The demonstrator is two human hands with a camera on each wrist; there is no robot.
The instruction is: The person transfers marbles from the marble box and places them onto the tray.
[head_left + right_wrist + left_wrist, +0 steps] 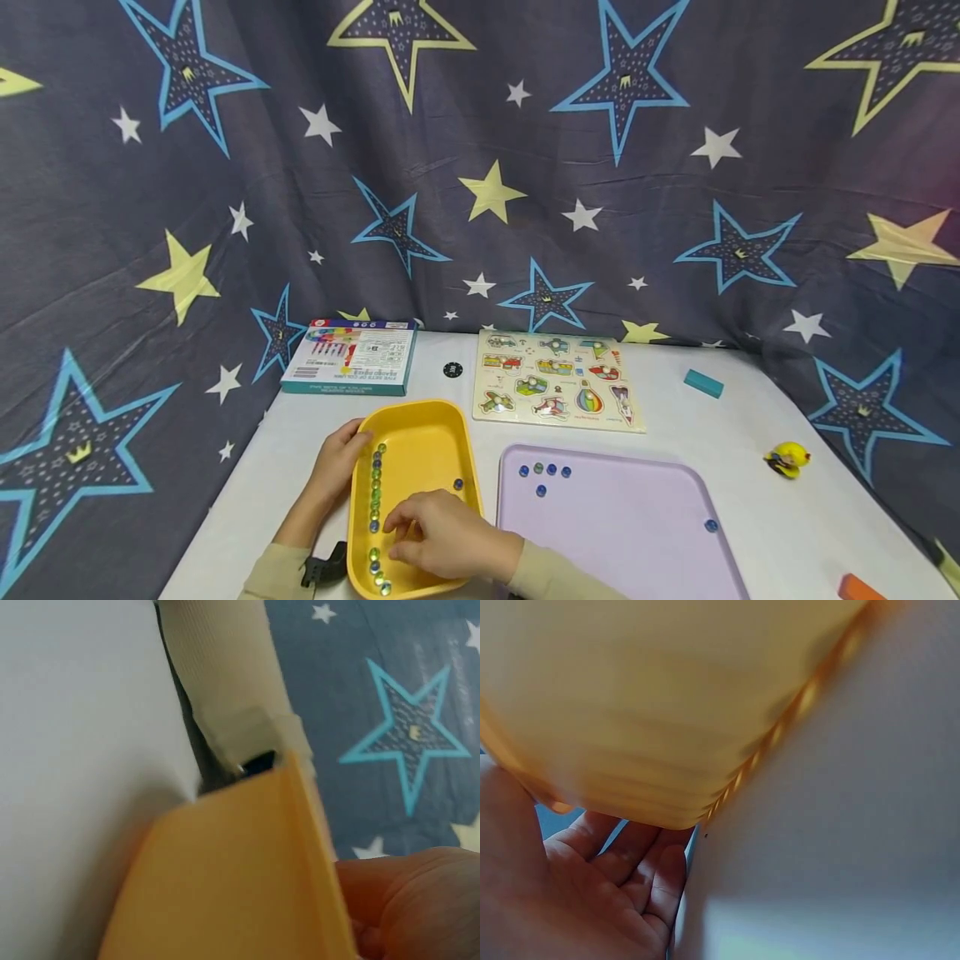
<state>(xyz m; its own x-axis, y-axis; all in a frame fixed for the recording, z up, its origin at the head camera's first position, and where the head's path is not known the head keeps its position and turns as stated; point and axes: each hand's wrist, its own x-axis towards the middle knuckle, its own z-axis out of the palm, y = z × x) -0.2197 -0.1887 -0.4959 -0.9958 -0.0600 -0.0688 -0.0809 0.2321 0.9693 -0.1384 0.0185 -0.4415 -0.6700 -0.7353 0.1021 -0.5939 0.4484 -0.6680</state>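
My left hand (335,467) grips the left side of a yellow tray (435,408), thumb over the rim and fingers along the outside. In the left wrist view, the left hand's fingers (641,874) lie bent against the tray's outer wall (645,712). Glass marbles (376,483) in green and blue line the tray's left side in a row with a gap; one blue marble (458,483) lies apart near the right wall. Over the tray, my right hand (446,533) has bent fingers, with thumb and fingertips apart beside the row and nothing visible between them.
A lilac tray (615,456) with several marbles stands to the right. Behind are a boxed set (352,358), a black disc (452,369) and a picture puzzle board (555,379). Rightward lie a teal block (703,383), a yellow toy duck (787,458) and an orange block (858,587).
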